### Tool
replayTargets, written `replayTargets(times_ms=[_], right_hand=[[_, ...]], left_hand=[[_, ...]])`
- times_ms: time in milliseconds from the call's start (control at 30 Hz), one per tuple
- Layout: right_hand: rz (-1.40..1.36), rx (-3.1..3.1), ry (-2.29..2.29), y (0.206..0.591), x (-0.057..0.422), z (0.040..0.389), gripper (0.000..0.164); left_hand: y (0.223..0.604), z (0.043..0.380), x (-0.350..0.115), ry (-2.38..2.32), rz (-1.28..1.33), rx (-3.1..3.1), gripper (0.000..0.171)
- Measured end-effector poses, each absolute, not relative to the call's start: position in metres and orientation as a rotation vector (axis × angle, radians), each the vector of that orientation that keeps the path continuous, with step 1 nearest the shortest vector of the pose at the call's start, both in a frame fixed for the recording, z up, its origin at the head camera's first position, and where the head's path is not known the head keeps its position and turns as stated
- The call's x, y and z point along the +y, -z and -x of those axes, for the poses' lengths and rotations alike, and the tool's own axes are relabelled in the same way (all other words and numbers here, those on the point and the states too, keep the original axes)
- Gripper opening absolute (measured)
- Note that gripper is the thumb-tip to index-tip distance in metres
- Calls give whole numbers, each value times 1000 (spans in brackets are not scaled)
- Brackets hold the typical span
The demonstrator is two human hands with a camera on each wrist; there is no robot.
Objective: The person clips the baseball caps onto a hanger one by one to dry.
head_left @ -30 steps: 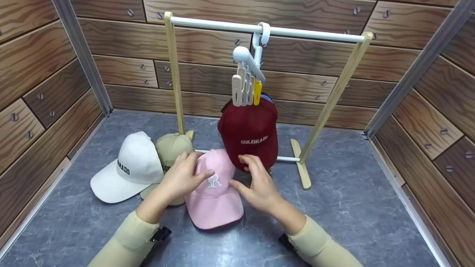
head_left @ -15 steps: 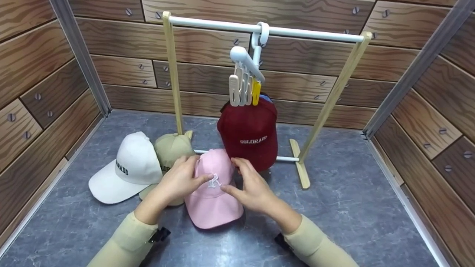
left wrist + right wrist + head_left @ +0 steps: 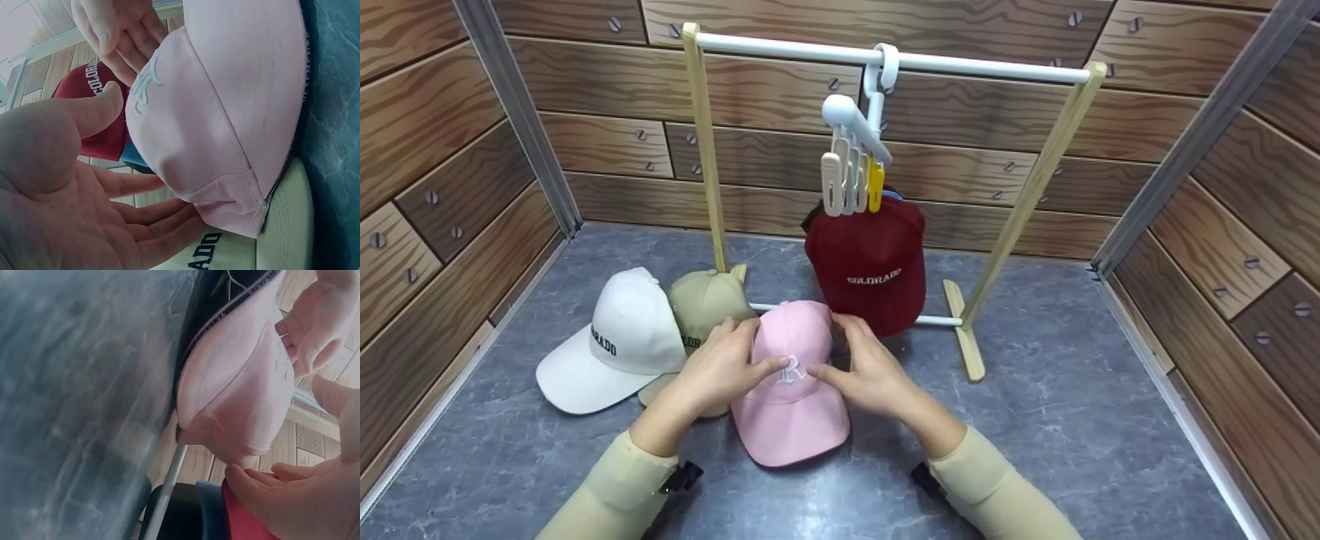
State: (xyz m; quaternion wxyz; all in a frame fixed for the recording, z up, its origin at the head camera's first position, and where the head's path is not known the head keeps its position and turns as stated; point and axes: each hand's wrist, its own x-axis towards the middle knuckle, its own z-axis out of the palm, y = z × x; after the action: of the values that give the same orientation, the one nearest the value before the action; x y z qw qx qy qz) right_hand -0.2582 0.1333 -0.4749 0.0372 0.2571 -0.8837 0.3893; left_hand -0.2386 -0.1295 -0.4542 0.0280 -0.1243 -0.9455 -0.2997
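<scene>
A pink baseball cap (image 3: 793, 420) with a white embroidered letter sits on the grey surface, its brim toward me. My left hand (image 3: 721, 367) lies along its left side; in the left wrist view, extended fingertips (image 3: 169, 216) touch the crown while the thumb stands off it. On the other side, my right hand (image 3: 872, 373) has its fingers at the crown's right edge, and its thumb points at the letter. Directly behind, a dark red cap (image 3: 866, 255) marked COLORADO hangs from a clip hanger (image 3: 855, 127), near my right fingertips.
A white cap (image 3: 634, 322) and a khaki cap (image 3: 709, 300) stand to the left, the khaki one partly hidden by my left hand. The hanger hooks over the white bar (image 3: 990, 66) of a wooden-legged rack (image 3: 1035, 187). Wood-patterned panels (image 3: 607, 142) enclose the surface.
My right hand has moved left, from beside the red cap to the pink cap's right side. The red cap has swung slightly right and up. My left hand has barely moved.
</scene>
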Motion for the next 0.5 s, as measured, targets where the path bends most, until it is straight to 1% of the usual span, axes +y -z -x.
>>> replayTargets(times_ms=[267,500], right_hand=[[-682,-2780,-1318,475,131,273,91],[-640,-2791,-1483,481,129,283,95]], left_hand=[[455,239,-131,919,379,-2958,80],[458,243,-135,936,403,-2953,77]])
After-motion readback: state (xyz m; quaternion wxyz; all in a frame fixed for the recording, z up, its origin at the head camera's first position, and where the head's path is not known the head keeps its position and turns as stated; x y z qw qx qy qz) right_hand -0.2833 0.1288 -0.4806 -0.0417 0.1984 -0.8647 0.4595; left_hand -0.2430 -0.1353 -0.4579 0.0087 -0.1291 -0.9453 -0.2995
